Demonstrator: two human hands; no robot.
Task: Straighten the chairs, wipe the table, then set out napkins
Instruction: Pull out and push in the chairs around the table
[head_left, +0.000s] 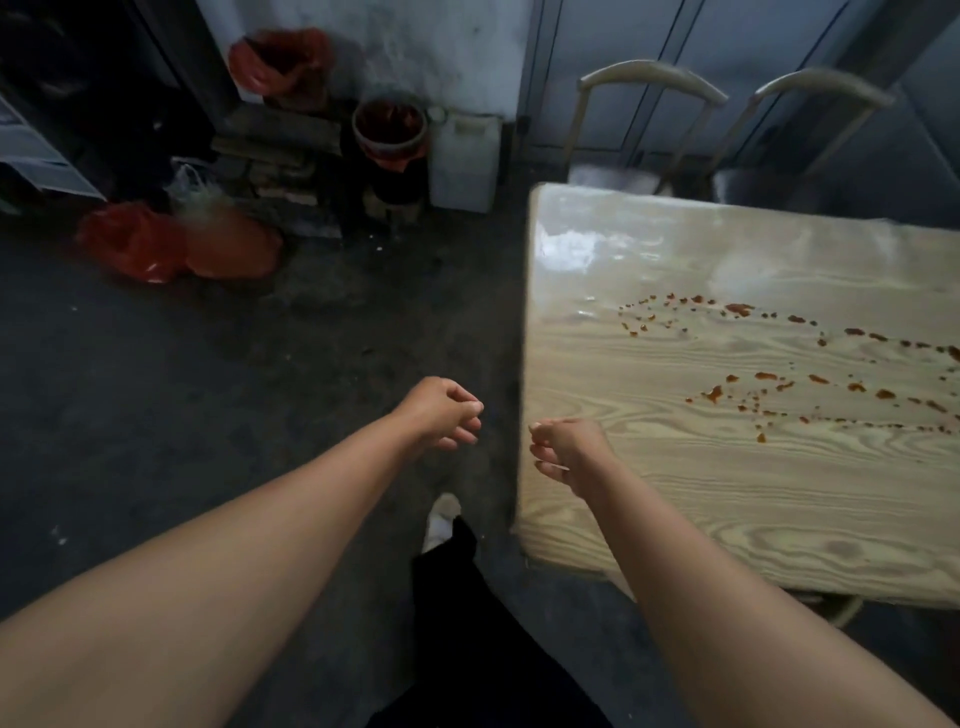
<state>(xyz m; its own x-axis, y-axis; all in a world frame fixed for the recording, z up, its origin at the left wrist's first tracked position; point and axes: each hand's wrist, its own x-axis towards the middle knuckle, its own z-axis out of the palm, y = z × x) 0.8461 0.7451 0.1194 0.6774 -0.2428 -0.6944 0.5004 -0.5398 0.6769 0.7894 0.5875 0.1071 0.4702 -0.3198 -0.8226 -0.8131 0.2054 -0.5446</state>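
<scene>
A pale wooden table (675, 499) with a glossy top fills the right side. Reddish-brown sauce spots (779, 364) are scattered across its far right part. Two chairs with curved backs stand at the table's far side, one (649, 83) on the left and one (821, 88) on the right. My left hand (444, 413) hovers over the floor just left of the table, fingers loosely curled, holding nothing. My right hand (563, 449) hangs over the table's left edge, fingers curled in, with nothing in it. No cloth or napkins are in view.
Along the far wall lie red plastic bags (171, 244), a red-lined bucket (389, 124), a white jerrycan (465, 161) and stacked wood. The floor is dark concrete. My foot in a white shoe (441, 519) is beside the table's near corner.
</scene>
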